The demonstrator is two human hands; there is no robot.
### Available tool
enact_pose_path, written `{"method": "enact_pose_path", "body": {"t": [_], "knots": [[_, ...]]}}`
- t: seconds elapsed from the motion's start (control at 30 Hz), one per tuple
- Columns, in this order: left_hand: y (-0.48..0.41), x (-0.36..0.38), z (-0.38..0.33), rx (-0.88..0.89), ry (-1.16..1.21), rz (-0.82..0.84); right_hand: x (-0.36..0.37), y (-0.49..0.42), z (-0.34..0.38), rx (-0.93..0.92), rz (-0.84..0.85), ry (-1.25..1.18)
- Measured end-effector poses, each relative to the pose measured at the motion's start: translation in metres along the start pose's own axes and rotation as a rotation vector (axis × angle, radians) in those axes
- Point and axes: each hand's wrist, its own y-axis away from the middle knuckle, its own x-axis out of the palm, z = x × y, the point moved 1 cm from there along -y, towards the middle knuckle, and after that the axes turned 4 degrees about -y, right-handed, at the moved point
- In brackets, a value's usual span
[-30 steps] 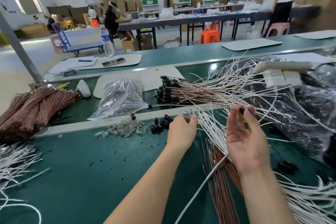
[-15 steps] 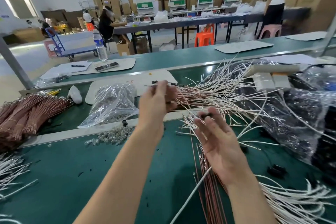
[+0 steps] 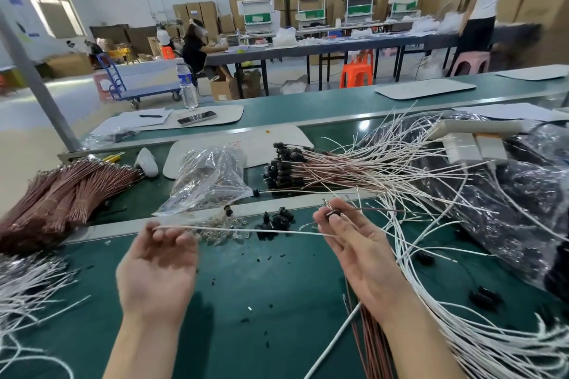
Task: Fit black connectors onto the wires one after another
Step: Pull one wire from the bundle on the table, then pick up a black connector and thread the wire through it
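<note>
My left hand [image 3: 158, 268] is palm up over the green table and pinches one end of a thin white wire [image 3: 246, 229] at its fingertips. That wire stretches level across to my right hand [image 3: 357, 248]. The right hand's fingertips pinch a black connector [image 3: 334, 214] and the wire's metal-tipped end. A small heap of loose black connectors [image 3: 275, 221] lies just beyond the wire. Behind it, finished wires with black connectors [image 3: 283, 168] are stacked. Loose white wires [image 3: 446, 301] fan out under my right forearm.
A clear plastic bag [image 3: 209, 178] and small clear parts [image 3: 221, 231] lie left of the connectors. Bundles of brown wires [image 3: 64, 191] sit far left, more white wires [image 3: 27, 289] at the near left. Black plastic-wrapped bags [image 3: 508, 203] fill the right. People work at far tables.
My left hand came back from the finished stack toward me and now holds a white wire's end. My right hand stayed in place and now pinches the connector at the wire's other end.
</note>
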Motion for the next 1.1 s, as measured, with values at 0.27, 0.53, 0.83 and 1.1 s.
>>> {"method": "enact_pose_path", "body": {"t": [0.27,0.53,0.83,1.1], "knots": [[0.015,0.002,0.076,-0.169,-0.668,0.081,0.017,0.002,-0.031,0.012,0.019,0.172],[0.009,-0.006,0.067,0.054,-0.626,-0.079,0.005,-0.001,-0.019,0.028,0.039,0.081],[0.001,-0.013,0.048,0.040,-0.366,-0.214,-0.001,-0.005,-0.018,0.081,-0.139,-0.082],[0.003,-0.012,0.053,0.003,-0.416,-0.173,0.002,-0.005,-0.025,0.119,-0.189,-0.101]]}}
